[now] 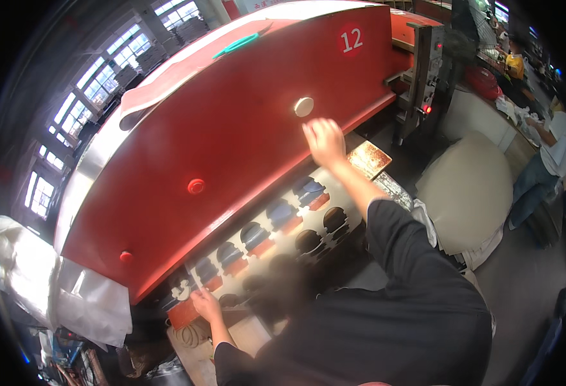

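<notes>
Below the red machine front (pixel 257 154) lies a pale sheet (pixel 267 264) with rows of rounded cut-outs, through which dark blue and red show. My left hand (pixel 208 305) is closed, its fingers at the sheet's left end, seemingly pinching the edge. Close beside those fingers is a small white cut piece (pixel 181 291), above a red block (pixel 183 314). My right hand (pixel 326 143) is raised before the machine front with fingers curled in and nothing visible in them. Just above it, apart from the fingertips, is a round cream-coloured knob (pixel 304 107).
Two red buttons (pixel 196 186) sit lower on the machine front. A teal tool (pixel 238 45) lies on top. To the right are a control post (pixel 424 83) with a lit red lamp, a stack of beige sheets (pixel 469 193) and a person in white (pixel 558 145). White plastic wrapping (pixel 93 302) hangs left.
</notes>
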A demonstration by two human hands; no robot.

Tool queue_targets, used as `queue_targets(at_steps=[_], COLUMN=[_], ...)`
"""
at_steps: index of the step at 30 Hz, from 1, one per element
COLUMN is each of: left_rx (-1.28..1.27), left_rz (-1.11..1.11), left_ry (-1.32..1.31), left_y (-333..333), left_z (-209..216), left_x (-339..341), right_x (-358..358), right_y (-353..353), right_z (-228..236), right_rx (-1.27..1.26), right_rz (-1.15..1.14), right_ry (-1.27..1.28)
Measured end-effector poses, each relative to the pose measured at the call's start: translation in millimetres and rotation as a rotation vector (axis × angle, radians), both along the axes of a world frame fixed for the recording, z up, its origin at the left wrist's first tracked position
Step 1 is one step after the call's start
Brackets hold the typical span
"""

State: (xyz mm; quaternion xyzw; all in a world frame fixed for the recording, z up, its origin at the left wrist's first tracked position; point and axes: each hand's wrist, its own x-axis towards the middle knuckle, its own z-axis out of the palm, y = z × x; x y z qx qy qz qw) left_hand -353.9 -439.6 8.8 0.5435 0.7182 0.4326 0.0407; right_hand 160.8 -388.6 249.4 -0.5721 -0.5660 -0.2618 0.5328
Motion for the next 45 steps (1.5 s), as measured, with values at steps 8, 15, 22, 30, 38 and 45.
queue_targets(at_steps=[8,15,22,30,38,45], left_rx=[0.015,-0.002,-0.038,-0.004,0.099,0.077], left_rz=[-0.102,-0.128,-0.1,-0.06,0.03,0.084], left_ry=[-0.08,-0.074,-0.054,-0.09,-0.102,-0.027], left_y=[4.0,8.3,9.3,1.6,-98.8,-206.5], left_z=[7.1,14.9,24.3,22.3,4.8,4.7], left_x=[-4.1,-7.3,-8.5,-2.6,11.2,17.5], right_x=[11.2,-34.8,-42.5,-47.6,-34.9,-24.4], right_y=[-25.0,-73.2,-72.5,-82.2,-172.2,-157.8], right_z=[-1.2,-129.5,-156.4,-157.7,-129.8,-105.6], right_rx=[-0.477,-0.849,-0.591,-0.649,-0.898,-0.705], right_rz=[0.058,0.206,0.143,0.107,0.236,0.076], right_ry=[-0.041,-0.269,-0.243,-0.194,-0.053,0.039])
